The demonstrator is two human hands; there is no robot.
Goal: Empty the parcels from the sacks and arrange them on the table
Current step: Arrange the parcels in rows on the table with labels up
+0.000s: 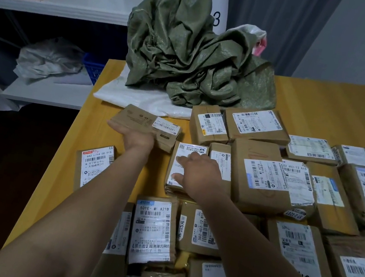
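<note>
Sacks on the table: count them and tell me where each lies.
2. A crumpled green sack is heaped at the far end of the table; a flat white sack lies under it, sticking out left. The green heap may hide another.

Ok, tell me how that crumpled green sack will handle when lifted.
The green sack looks floppy: it lies in deep folds and would probably sag. It seems collapsed, so likely light. The white bag under it may drag along.
</note>
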